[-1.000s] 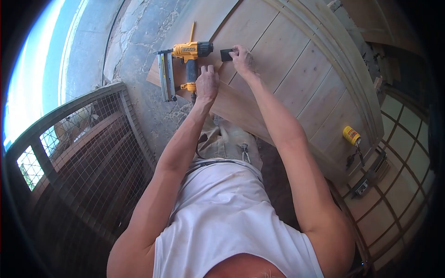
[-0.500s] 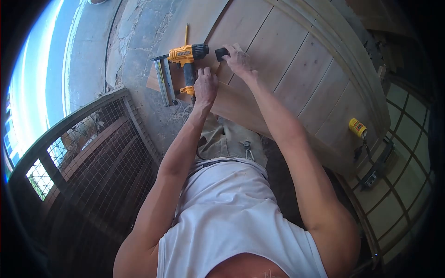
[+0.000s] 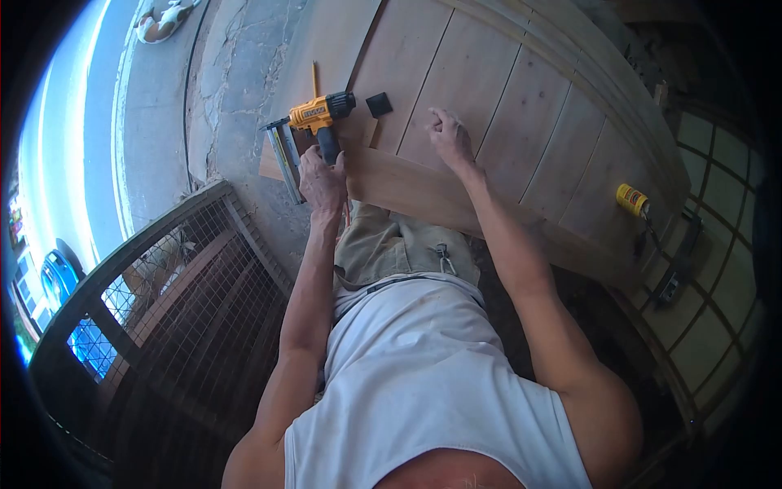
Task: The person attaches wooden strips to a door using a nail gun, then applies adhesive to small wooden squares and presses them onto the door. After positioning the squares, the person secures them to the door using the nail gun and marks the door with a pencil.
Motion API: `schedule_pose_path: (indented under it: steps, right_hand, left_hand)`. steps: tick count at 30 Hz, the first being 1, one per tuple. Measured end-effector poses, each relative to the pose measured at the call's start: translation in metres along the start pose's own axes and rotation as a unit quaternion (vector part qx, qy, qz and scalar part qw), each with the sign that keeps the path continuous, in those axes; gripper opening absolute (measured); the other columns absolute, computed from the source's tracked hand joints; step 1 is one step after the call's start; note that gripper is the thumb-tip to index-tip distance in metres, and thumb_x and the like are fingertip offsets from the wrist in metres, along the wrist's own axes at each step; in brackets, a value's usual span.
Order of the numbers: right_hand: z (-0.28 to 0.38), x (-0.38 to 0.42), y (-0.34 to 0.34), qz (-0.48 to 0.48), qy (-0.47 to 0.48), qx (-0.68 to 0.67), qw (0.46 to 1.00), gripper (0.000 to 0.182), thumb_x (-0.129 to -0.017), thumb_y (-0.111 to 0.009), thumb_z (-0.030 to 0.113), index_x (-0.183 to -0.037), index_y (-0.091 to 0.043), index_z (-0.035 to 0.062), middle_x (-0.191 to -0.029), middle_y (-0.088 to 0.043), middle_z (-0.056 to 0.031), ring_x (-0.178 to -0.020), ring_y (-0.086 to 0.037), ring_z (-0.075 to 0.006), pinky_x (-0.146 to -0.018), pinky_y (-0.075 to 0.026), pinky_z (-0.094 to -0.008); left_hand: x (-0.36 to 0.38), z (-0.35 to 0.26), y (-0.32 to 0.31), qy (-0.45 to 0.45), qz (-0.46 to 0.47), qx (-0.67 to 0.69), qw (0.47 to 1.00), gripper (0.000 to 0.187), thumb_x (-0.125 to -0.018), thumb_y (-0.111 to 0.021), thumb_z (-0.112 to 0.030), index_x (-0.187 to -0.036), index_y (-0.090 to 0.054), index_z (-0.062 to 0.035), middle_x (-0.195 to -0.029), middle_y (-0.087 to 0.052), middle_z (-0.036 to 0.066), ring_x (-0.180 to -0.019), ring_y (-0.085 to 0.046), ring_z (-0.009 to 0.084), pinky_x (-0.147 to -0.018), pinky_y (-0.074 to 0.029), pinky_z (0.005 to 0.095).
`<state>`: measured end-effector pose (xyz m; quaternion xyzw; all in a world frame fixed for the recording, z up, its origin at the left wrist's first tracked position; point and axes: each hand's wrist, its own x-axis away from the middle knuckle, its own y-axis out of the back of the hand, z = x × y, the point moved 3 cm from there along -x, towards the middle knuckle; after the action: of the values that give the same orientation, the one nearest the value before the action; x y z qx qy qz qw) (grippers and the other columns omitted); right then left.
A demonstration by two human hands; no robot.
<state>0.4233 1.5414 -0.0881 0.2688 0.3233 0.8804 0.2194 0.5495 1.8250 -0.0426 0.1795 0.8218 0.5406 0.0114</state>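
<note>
A yellow and black nail gun [image 3: 319, 116] lies on the wooden panel [image 3: 468, 77] near its left end. My left hand [image 3: 322, 181] is closed around the lower end of its handle, which it partly hides. My right hand [image 3: 451, 140] hovers above the planks with its fingers curled together; anything inside them is hidden. Between the nail gun and this hand, a small black square piece [image 3: 379, 104] rests on the panel, touched by neither hand. A yellow pencil [image 3: 315, 77] lies just beyond the nail gun.
A yellow bottle [image 3: 631, 200] lies at the panel's right side, near a dark tool [image 3: 669, 285]. A wooden board [image 3: 407, 181] runs along the near edge. To the left stands a wire-mesh frame [image 3: 187, 269]. A dog [image 3: 161, 22] lies on the ground at the far left.
My right hand has let go of the black square piece and moved right. My left hand has shifted left onto the nail gun's handle. The camera view has moved slightly.
</note>
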Motion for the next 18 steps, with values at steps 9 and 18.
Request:
schedule_pose_path:
  steps: [9, 18]
  right_hand:
    - [-0.112, 0.228, 0.027, -0.026, -0.101, 0.002, 0.995, 0.031, -0.094, -0.073, 0.011, -0.124, -0.072, 0.0013, -0.102, -0.072, -0.0203, -0.09, -0.073, -0.0388, -0.083, -0.059, -0.0505]
    - [-0.221, 0.454, -0.015, 0.046, -0.314, 0.039, 0.947, 0.033, -0.098, -0.07, 0.023, -0.125, -0.074, 0.0042, -0.107, -0.078, -0.0208, -0.1, -0.076, -0.0366, -0.09, -0.06, -0.0471]
  left_hand:
    - [-0.046, 0.027, -0.026, 0.061, 0.132, 0.0, 0.989, 0.06, -0.085, -0.087, -0.043, -0.113, -0.065, 0.0046, -0.099, -0.077, 0.032, -0.099, -0.077, 0.048, -0.088, -0.061, 0.0541]
    - [0.044, 0.067, 0.077, 0.087, 0.099, 0.058, 0.99, 0.053, -0.08, -0.086, -0.039, -0.109, -0.071, 0.0028, -0.093, -0.079, 0.023, -0.09, -0.079, 0.0399, -0.083, -0.06, 0.0506]
